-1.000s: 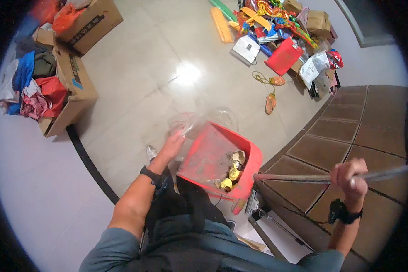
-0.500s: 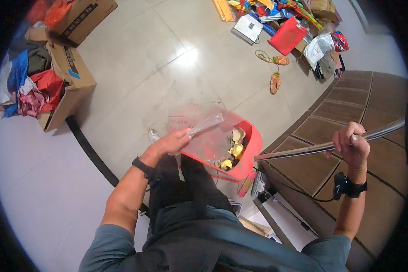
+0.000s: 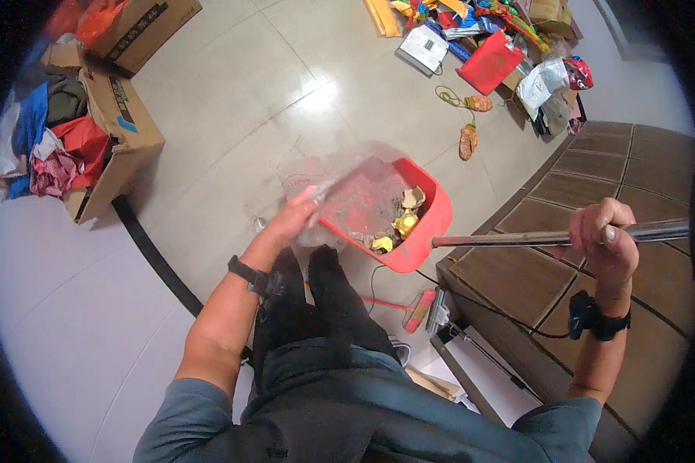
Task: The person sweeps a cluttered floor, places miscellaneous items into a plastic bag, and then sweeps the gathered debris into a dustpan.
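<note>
My right hand is wrapped round the metal handle of a red dustpan. Crumpled yellow and beige scraps and dark dirt lie inside the pan. At the pan's open left side, my left hand has its fingers closed on a clear plastic bag. The bag's thin film spreads over and around that side of the pan, so I cannot tell exactly how much of the pan is within it. Both are held above my legs and the tiled floor.
Open cardboard boxes with cloth stand at the left. A heap of packets and a red folder fills the far right, near orange mittens. A brown padded bed side runs along the right; a pink-headed brush lies below the pan.
The dustpan has risen slightly away from my body, and its handle is now more level. My left hand and the bag moved a little; the brush below has come into view.
</note>
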